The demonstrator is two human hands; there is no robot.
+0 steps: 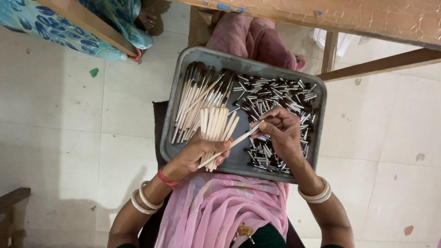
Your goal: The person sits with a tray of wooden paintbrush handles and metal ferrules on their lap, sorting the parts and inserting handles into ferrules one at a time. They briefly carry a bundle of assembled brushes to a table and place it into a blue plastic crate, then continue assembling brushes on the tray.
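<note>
Cream sticks point(215, 133) partly hidden by hands point(193, 154).

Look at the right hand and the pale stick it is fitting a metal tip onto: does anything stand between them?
Nothing visible does. The right hand already pinches the tip end of the pale stick, whose other end rests in the left hand over the metal tray.

Tray point(171, 115): dull grey metal, matt, scuffed. Handles point(214, 131): pale smooth wood, unvarnished look. Ferrules point(275, 98): shiny silver metal. Cloth point(220, 206): sheer pink fabric. Bangles point(316, 195): glossy. Floor point(59, 119): smooth tile.
</note>
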